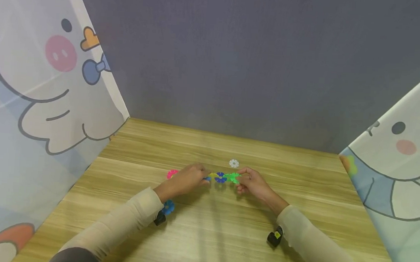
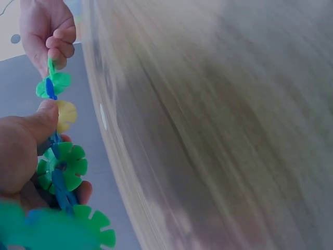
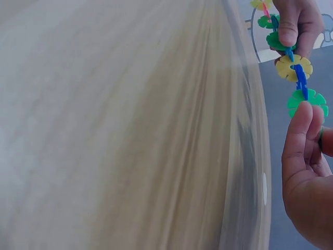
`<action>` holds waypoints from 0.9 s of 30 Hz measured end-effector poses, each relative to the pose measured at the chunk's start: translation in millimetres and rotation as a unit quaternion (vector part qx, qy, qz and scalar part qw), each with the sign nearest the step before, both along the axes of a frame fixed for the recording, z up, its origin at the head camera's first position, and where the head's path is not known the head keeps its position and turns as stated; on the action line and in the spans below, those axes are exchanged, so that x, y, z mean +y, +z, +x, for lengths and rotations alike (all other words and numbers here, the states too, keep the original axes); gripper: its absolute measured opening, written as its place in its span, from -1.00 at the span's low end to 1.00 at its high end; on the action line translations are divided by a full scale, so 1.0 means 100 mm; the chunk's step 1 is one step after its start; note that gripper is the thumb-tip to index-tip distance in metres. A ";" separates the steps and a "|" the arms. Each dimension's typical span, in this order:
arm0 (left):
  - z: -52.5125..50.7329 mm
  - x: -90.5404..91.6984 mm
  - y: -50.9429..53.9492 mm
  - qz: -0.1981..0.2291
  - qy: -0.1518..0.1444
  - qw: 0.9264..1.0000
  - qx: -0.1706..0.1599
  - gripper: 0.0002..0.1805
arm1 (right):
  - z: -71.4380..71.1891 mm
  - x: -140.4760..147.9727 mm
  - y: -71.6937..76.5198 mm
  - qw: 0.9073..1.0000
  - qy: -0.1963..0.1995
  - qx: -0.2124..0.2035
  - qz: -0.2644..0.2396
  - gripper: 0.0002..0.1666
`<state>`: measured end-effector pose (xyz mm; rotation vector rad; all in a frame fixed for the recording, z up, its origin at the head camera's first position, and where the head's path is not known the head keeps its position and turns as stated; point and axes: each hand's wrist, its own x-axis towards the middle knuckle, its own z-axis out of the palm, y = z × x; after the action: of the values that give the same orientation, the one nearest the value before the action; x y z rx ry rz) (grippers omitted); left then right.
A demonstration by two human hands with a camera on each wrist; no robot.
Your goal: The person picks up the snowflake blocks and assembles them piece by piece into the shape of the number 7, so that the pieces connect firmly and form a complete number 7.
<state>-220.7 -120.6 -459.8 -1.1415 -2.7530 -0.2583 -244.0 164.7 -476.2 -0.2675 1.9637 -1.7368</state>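
Observation:
Both hands hold a chain of notched plastic discs slotted into one another above the table. My left hand (image 1: 187, 179) grips it around blue and green discs, beside a yellow disc (image 2: 66, 115). At the chain's right end, my right hand (image 1: 256, 186) pinches green pieces between thumb and fingers. A dark blue disc (image 1: 221, 177) and a green disc (image 3: 314, 98) span the gap between the hands. Past the left hand the chain runs on, with a pink disc (image 1: 172, 173) and a blue disc (image 1: 168, 207) showing. The left forearm hides part of it.
A white notched disc (image 1: 234, 163) lies on the wooden table (image 1: 239, 234) just beyond the hands. A grey wall (image 1: 237, 60) stands behind the table. Cartoon-printed panels (image 1: 53, 75) flank both sides.

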 end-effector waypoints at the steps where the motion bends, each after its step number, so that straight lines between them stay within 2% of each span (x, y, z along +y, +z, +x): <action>1: 0.00 0.00 -0.01 0.002 -0.003 1.000 0.005 -0.60 | 0.00 0.00 0.00 1.000 -0.001 0.000 -0.001 -0.57; 6: 0.01 0.03 -0.01 0.018 -0.006 1.000 0.013 -0.63 | 0.02 0.00 -0.01 1.000 -0.015 -0.003 -0.007 -0.57; 8: 0.02 0.03 0.01 0.017 -0.007 1.000 0.002 -0.62 | 0.03 0.00 -0.01 1.000 -0.018 -0.003 -0.005 -0.57; 10: 0.02 0.03 0.05 0.017 0.000 0.999 -0.031 -0.58 | 0.05 0.00 -0.01 1.000 -0.018 -0.002 -0.002 -0.57; 13: 0.03 0.00 0.13 0.019 0.026 0.996 -0.087 -0.51 | 0.06 -0.03 0.00 1.000 -0.012 -0.003 -0.003 -0.57; 15: 0.02 -0.01 0.19 0.019 0.044 0.993 -0.104 -0.47 | 0.07 -0.05 0.00 1.000 -0.009 -0.004 -0.010 -0.56; 18: 0.00 -0.02 0.24 0.005 0.051 0.995 -0.085 -0.46 | 0.07 -0.07 0.00 1.000 -0.015 -0.013 -0.022 -0.54; 22: -0.03 0.01 0.24 -0.004 0.046 0.998 -0.052 -0.44 | 0.08 -0.09 -0.02 0.999 -0.026 -0.029 -0.034 -0.52; 27: -0.01 0.10 0.22 0.001 0.068 0.996 -0.055 -0.40 | 0.10 -0.14 -0.05 0.998 -0.036 -0.038 -0.048 -0.52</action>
<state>-221.9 -110.6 -437.6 -0.9616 -2.9101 -0.3162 -233.8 150.9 -481.0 -0.1633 1.8612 -1.8614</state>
